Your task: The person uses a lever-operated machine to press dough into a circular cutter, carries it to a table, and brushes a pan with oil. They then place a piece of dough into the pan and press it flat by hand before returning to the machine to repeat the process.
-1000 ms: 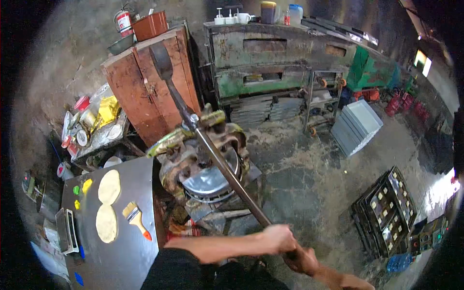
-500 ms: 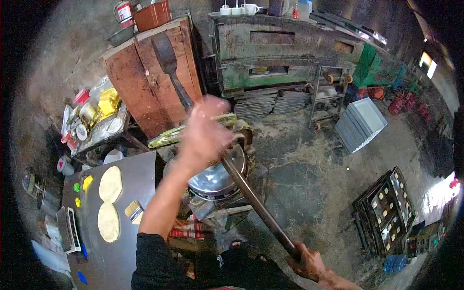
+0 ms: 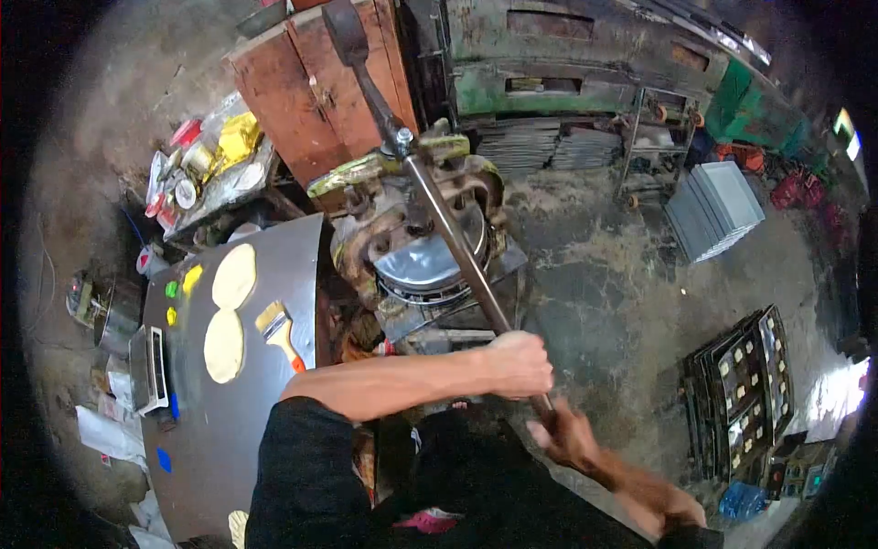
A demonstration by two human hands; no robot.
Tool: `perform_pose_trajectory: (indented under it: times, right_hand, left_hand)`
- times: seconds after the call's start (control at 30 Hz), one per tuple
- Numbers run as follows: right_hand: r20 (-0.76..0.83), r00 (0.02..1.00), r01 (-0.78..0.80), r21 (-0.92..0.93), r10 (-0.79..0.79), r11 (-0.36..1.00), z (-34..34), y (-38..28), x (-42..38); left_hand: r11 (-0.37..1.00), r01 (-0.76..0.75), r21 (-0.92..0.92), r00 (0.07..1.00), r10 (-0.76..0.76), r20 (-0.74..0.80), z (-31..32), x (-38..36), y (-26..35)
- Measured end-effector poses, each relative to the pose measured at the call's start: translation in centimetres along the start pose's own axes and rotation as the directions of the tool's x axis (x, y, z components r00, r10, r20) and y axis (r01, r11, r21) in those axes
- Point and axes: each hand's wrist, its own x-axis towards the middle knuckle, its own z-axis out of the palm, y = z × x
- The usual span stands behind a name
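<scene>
A long metal lever runs diagonally from a flat dark blade at the top to its lower end near my body. My left hand is wrapped round the lower part of the bar. Just below it, my right hand is closed round the bar's end, slightly blurred. Under the lever stands a worn press with curved iron arms and a round shiny metal plate. Two flat dough pieces lie touching on the dark metal table, beside a wide brush.
A scale stands at the table's left edge. Behind are a reddish wooden cabinet and a green-grey oven. To the right are stacked grey crates and a rack of black trays holding small pieces.
My left hand has slid from the upper part of the lever down to near my right hand. The view has shifted, and the press now shows more fully.
</scene>
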Motion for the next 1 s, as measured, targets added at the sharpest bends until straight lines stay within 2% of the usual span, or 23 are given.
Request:
perform_pose_trajectory:
  times: [0.07, 0.1, 0.13, 0.2, 0.23, 0.27, 0.3, 0.33, 0.4, 0.47, 0.5, 0.53, 0.6, 0.67, 0.7, 0.77, 0.8, 0.83, 0.87, 0.9, 0.93, 0.97, 1.0]
  right_hand:
    - [0.072, 0.994, -0.09, 0.054, 0.086, 0.995, -4.2, -4.1, -1.7]
    - [0.101, 0.994, -0.05, 0.049, 0.045, 0.998, -6.9, -6.6, -1.6]
    - [0.107, 0.994, -0.036, 0.062, 0.029, 0.997, -6.3, -5.8, -0.9]
    - [-0.01, 0.999, 0.046, -0.024, -0.046, 0.999, -3.2, -2.0, 1.0]
    - [-0.068, 0.997, -0.028, -0.125, 0.02, 0.992, 1.0, 1.8, 2.3]
    - [-0.05, 0.999, -0.024, -0.127, 0.018, 0.992, 2.1, 3.3, 2.2]
    - [-0.125, 0.99, 0.052, -0.127, -0.068, 0.99, 2.4, 4.4, 2.3]
    - [-0.205, 0.968, 0.125, -0.125, -0.149, 0.984, 3.0, 5.0, 2.3]
    - [-0.176, 0.974, 0.127, -0.104, -0.144, 0.987, 3.3, 5.3, 2.7]
    - [-0.173, 0.971, 0.146, -0.116, -0.165, 0.982, 2.4, 4.7, 2.6]
    - [-0.118, 0.991, 0.053, -0.031, -0.056, 0.998, 2.3, 4.5, 2.7]
    - [-0.052, 0.997, -0.049, 0.048, 0.052, 0.998, 2.0, 4.3, 2.6]
    - [-0.078, 0.997, 0.004, 0.034, -0.001, 0.999, 0.4, 2.8, 0.8]
    - [0.139, 0.989, -0.115, 0.462, 0.056, 0.879, -2.3, 1.0, 0.3]
    - [0.175, 0.984, -0.106, 0.435, 0.031, 0.894, -4.1, -0.4, 0.3]
    - [0.185, 0.977, 0.019, 0.437, -0.11, 0.899, -9.1, -4.1, 0.6]
    - [0.143, 0.99, -0.061, 0.34, 0.012, 0.938, -10.8, -6.8, 1.1]
    - [-0.022, 0.995, 0.09, 0.546, -0.093, 0.833, -12.7, -10.3, 0.9]
    - [0.004, 0.988, 0.131, 0.502, -0.154, 0.855, -15.1, -12.8, 1.8]
    - [-0.086, 0.938, 0.285, 0.74, -0.335, 0.609, -15.9, -12.9, 4.4]
    - [-0.173, 0.848, 0.344, 0.898, -0.501, 0.273, -16.8, -13.0, 7.0]
    - [-0.308, 0.808, 0.446, 0.876, -0.502, 0.181, -17.1, -15.1, 8.2]
    - [-0.437, 0.752, 0.545, 0.833, -0.494, 0.093, -17.4, -17.3, 9.5]
  left_hand:
    - [1.0, 0.009, 0.026, 1.0, -0.009, 0.004, -3.8, -1.0, 0.4]
    - [1.0, -0.005, 0.024, 0.999, 0.006, -0.034, -6.1, -1.3, -0.6]
    - [0.999, -0.034, -0.006, 0.997, 0.034, -0.069, -6.9, -1.7, -0.9]
    - [1.0, -0.029, -0.01, 0.997, 0.028, -0.074, -3.6, -0.8, -1.7]
    - [1.0, 0.023, -0.009, 1.0, -0.023, 0.0, -0.1, 0.2, -1.3]
    - [0.997, 0.076, -0.017, 0.995, -0.074, 0.068, 2.7, 1.1, -0.9]
    - [0.999, 0.023, 0.023, 1.0, -0.024, 0.018, 4.0, 1.9, -1.2]
    - [0.999, 0.034, 0.023, 0.999, -0.034, 0.017, 3.6, 1.9, -1.4]
    - [0.996, 0.085, 0.024, 0.99, -0.087, 0.109, 3.0, 1.8, -0.9]
    - [0.986, 0.125, 0.114, 0.984, -0.138, 0.111, 1.9, 1.3, -0.7]
    - [0.983, 0.138, 0.118, 0.984, -0.149, 0.096, 2.0, 1.1, -0.7]
    - [0.978, 0.148, 0.146, 0.987, -0.155, 0.037, 2.5, 1.0, -0.7]
    - [0.972, 0.168, 0.162, 0.986, -0.164, -0.038, 2.5, 0.8, 0.5]
    - [0.991, 0.074, 0.108, 0.942, -0.034, -0.334, 0.7, -0.3, 0.4]
    - [0.989, 0.056, 0.14, 0.918, 0.004, -0.396, -0.7, -1.0, 0.2]
    - [0.987, 0.049, 0.151, 0.799, 0.052, -0.599, -4.5, -2.4, -0.7]
    - [0.989, 0.008, 0.148, 0.7, 0.1, -0.707, -6.9, -2.9, -1.8]
    - [0.966, 0.05, 0.254, 0.584, 0.178, -0.792, -9.3, -3.4, -3.4]
    - [0.967, 0.087, 0.241, 0.553, 0.155, -0.818, -11.9, -3.9, -5.2]
    - [0.977, 0.076, 0.2, 0.553, 0.126, -0.823, -14.3, -4.5, -6.9]
    - [0.984, 0.108, 0.142, 0.575, 0.054, -0.816, -17.1, -5.5, -8.0]
    - [0.974, 0.207, 0.093, 0.542, -0.034, -0.84, -19.5, -6.5, -9.2]
    - [0.981, 0.185, 0.056, 0.415, -0.026, -0.909, -21.2, -7.0, -11.6]
